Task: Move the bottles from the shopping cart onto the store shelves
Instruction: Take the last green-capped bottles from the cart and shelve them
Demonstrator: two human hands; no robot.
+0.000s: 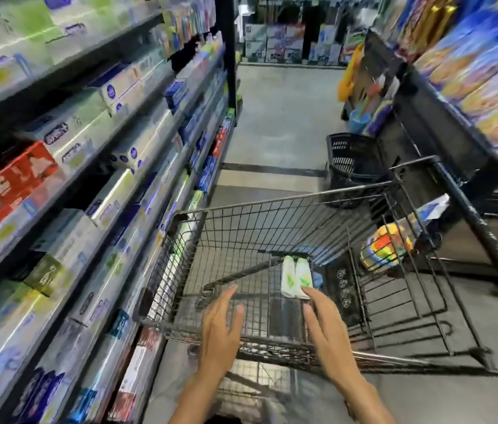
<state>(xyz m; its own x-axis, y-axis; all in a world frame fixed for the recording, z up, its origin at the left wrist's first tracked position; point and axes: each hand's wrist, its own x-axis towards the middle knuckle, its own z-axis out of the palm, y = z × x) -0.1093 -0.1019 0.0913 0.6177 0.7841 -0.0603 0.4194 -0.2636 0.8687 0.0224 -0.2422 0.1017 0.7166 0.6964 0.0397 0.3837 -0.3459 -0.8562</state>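
Two bottles [296, 278] lie side by side in the shopping cart [180, 214], centre frame, long axes pointing away. The right hand [325, 327], released, reaches nearest; the left hand [221, 327] is released too.

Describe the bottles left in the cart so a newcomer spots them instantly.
Find the black wire shopping cart in the aisle. Down on its floor, just beyond the right hand, lie two white bottles side by side. Their green label marks set them apart; nothing else pale lies beside them.
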